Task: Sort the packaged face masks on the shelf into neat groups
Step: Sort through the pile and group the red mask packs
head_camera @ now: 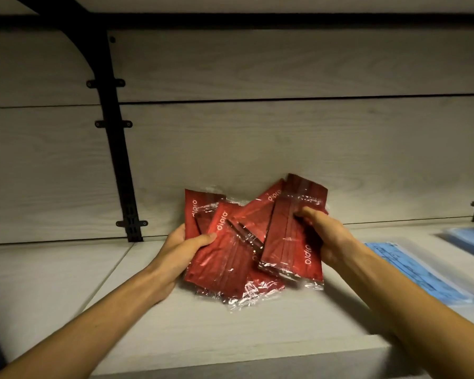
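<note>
Red packaged face masks [246,236] sit fanned and askew between both hands, just above the shelf [175,318]. Left hand [175,250] grips one bunch, right hand [323,236] pinches another, evidently to square them together. Blue mask packs [411,272] lie apart, right of the right hand.

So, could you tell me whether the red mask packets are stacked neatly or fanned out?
Fanned out: the red mask packets overlap at differing angles between both hands.
</note>
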`<state>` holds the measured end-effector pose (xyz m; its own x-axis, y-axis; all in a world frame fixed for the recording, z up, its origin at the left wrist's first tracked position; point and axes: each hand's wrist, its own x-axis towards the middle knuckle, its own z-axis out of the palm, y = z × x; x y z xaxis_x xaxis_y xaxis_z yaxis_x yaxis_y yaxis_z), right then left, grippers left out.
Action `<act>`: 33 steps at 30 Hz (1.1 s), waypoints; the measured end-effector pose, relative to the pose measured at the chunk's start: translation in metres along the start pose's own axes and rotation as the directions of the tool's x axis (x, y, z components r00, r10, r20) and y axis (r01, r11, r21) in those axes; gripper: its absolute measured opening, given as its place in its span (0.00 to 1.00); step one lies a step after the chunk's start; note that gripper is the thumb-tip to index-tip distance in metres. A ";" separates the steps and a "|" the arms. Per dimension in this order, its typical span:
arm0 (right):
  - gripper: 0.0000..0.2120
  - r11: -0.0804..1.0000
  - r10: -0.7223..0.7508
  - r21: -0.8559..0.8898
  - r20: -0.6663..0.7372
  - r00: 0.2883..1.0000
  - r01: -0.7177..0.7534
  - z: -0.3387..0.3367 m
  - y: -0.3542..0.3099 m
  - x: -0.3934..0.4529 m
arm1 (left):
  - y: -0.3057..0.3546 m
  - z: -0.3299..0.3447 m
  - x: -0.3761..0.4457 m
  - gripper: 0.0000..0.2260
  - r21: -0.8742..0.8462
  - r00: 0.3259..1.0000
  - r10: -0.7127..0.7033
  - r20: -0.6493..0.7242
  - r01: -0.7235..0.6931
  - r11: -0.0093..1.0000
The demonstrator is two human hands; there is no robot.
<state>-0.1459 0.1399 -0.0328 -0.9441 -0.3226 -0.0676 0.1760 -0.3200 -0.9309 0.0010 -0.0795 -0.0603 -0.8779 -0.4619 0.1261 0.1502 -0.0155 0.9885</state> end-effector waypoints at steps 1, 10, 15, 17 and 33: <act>0.13 1.000 0.011 0.025 -0.010 1.000 -0.011 -0.001 0.002 -0.003 | 0.000 0.001 0.000 0.13 -0.020 1.000 0.010 0.002 -0.009 1.000; 0.12 0.997 0.062 -0.045 0.000 0.998 -0.062 0.001 0.022 -0.039 | 0.004 0.006 -0.009 0.18 -0.047 0.995 0.032 0.099 -0.028 0.999; 0.10 0.928 -0.104 -0.355 0.045 0.994 0.113 -0.010 0.013 -0.038 | 0.007 0.008 -0.011 0.16 -0.047 0.993 -0.019 0.114 0.024 0.999; 0.09 0.871 -0.145 -0.457 0.115 0.983 0.182 -0.012 0.010 -0.037 | 0.008 0.008 -0.012 0.14 -0.038 0.992 -0.045 0.117 0.050 0.998; 0.09 0.498 -0.114 -0.741 0.458 0.881 0.450 -0.022 -0.075 -0.010 | 0.005 -0.002 -0.004 0.07 0.153 0.985 -0.162 0.054 0.152 0.977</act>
<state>-0.1555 0.1866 0.0296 -0.7244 -0.6564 0.2107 -0.5436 0.3559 -0.7601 0.0066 -0.0795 -0.0561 -0.9139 -0.4048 -0.0313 -0.0563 0.0500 0.9972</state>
